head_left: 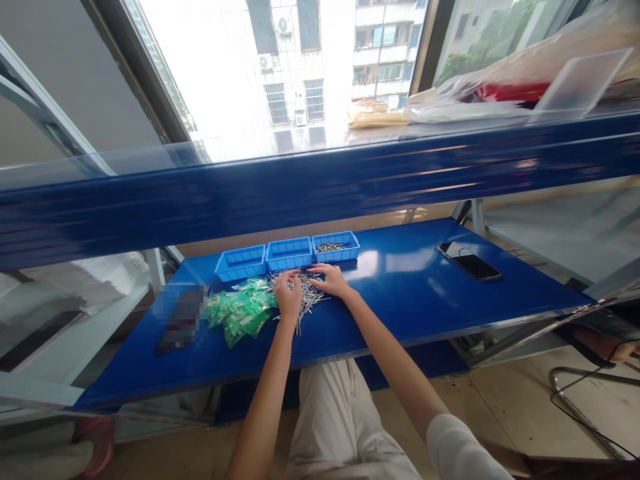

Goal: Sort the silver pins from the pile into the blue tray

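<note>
A loose pile of thin silver metal pins, rivet-like in shape, lies on the blue table. Over the pile's left side is my left hand, its fingers curled in; whatever the fingertips hold is too small to name. From the right, my right hand reaches over the far part of the pile, with thumb and forefinger apart and nothing visible between them. Just behind the hands stand three blue plastic bins: a left bin, a middle bin and a right bin with similar metal pieces inside. Green-tinted plastic packets are heaped beside my left hand.
A dark phone lies on the table's right side. At the left end is a dark, pixelated object. A blue shelf beam crosses above the table, below a window. Someone's foot in a pink shoe shows at lower left.
</note>
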Available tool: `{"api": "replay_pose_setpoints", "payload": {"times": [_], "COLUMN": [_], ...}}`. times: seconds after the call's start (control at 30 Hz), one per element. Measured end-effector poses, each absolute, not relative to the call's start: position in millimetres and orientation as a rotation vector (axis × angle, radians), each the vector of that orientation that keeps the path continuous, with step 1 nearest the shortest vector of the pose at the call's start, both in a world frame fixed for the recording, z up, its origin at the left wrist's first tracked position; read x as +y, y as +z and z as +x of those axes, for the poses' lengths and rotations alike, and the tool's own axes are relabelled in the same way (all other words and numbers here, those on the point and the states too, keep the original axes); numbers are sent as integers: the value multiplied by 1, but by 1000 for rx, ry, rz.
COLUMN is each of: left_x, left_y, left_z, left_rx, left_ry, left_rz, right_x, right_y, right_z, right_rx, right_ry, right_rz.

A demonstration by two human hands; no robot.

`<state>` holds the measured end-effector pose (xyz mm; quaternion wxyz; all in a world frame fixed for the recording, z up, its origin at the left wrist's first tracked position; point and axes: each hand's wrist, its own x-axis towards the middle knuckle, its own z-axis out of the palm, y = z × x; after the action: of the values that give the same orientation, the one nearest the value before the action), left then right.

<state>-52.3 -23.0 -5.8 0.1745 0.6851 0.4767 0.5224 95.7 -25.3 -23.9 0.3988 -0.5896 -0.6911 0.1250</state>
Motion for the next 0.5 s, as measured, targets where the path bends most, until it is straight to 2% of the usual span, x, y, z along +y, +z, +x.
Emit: {"api": "replay_pose_setpoints", "payload": {"times": [0.5], "left_x": [-23], "left_y": [-6], "left_z": [-52], "left_rx": [1375], "left_ry": [1445], "left_rz": [1958], "right_x": [-29], "right_y": [-19], "right_z": [94], "right_rx": [-1784], "right_ry": [303], "right_rz": [-1624]}}
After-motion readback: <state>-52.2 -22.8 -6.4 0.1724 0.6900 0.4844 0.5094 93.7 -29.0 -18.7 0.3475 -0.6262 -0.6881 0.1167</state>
